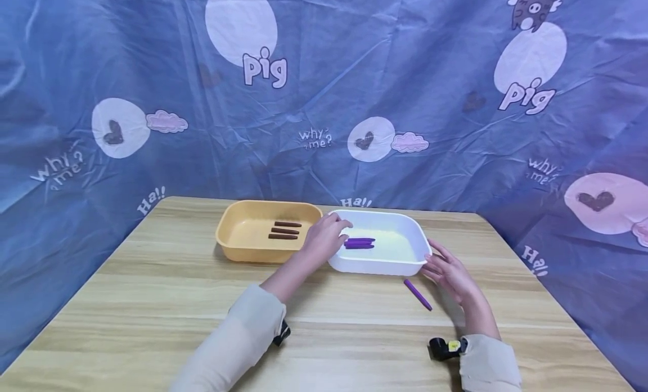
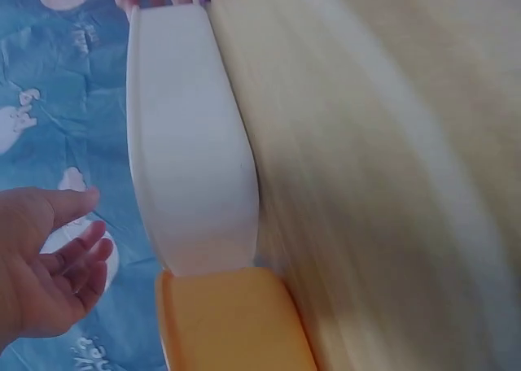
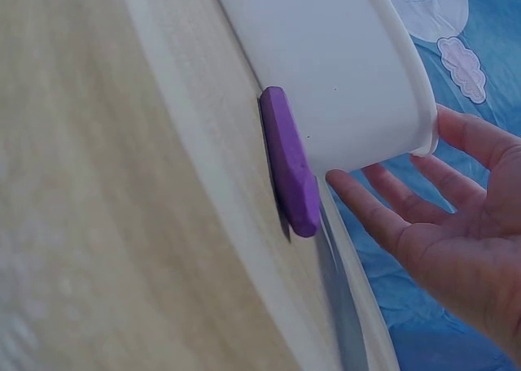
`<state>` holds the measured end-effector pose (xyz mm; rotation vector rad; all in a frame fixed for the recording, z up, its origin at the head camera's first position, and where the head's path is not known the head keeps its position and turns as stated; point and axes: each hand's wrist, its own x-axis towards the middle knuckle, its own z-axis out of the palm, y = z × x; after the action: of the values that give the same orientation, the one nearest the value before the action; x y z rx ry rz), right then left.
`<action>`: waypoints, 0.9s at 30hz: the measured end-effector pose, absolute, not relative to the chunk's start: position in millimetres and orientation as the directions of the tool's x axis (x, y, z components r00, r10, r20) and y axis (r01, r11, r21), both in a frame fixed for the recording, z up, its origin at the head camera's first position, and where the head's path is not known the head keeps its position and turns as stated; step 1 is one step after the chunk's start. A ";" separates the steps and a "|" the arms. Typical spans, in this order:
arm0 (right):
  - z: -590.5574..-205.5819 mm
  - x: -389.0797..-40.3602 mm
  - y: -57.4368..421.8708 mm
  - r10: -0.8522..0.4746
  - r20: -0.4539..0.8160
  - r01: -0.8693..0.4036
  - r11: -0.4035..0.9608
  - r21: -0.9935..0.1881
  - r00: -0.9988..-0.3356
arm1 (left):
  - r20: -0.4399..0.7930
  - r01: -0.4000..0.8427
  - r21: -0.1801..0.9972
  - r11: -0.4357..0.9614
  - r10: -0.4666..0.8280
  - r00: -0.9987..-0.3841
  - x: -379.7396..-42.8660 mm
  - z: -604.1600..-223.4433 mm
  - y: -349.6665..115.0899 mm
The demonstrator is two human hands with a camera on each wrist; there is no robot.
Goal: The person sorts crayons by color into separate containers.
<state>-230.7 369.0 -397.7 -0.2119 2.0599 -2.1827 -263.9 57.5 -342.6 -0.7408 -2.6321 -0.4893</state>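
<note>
A white plastic bin (image 1: 382,267) stands on the table with several purple crayons (image 1: 359,243) inside, near its left end. My left hand (image 1: 324,234) hovers over the bin's left edge, fingers loosely bent and nothing between them; in the left wrist view the hand (image 2: 49,265) is apart from the bin's wall. At the other end, my right hand (image 1: 450,271) touches the right corner with extended fingers; the right wrist view shows this hand (image 3: 456,216) with its fingertips at the rim and wall. One purple crayon (image 3: 289,163) lies on the table in front of that corner.
A yellow bin (image 1: 253,254) stands against the white one's left side, holding several brown crayons (image 1: 284,231). Behind the wooden table (image 1: 152,302) hangs a blue printed cloth (image 1: 314,99), close to both bins.
</note>
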 end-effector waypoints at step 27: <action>-395.3 -228.8 377.2 -0.195 0.014 0.009 -0.117 -0.993 -0.981 | -0.036 -0.017 0.970 0.243 0.074 -0.997 -209.4 -381.6 64.0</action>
<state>-228.8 377.2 -395.3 -0.2121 1.9904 -2.2410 -209.4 64.0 -381.6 -0.0582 -2.5341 -1.9779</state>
